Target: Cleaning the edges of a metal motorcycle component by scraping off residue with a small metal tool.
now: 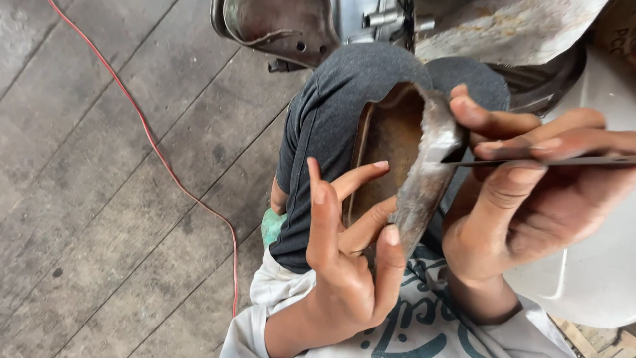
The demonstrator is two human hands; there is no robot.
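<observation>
Grey wooden floorboards (99, 199) form the background, crossed by a red cable (173, 178). At the centre, a curved leather piece (404, 159) with a pale, rough edge is propped on a knee clad in dark grey fabric (331, 119). The left hand (344, 265) is seen with fingers (358, 179) spread and partly extended, their tips pressed against the inner brown face of the leather piece, steadying it rather than clenching it. The right hand (530, 192) is closed around a thin flat blade (550, 161), pinched between thumb and fingers, its tip laid against the pale edge of the leather. Dark rusted metal parts (285, 26) are noted beyond the knee, a white rounded object (596, 278) at the right
</observation>
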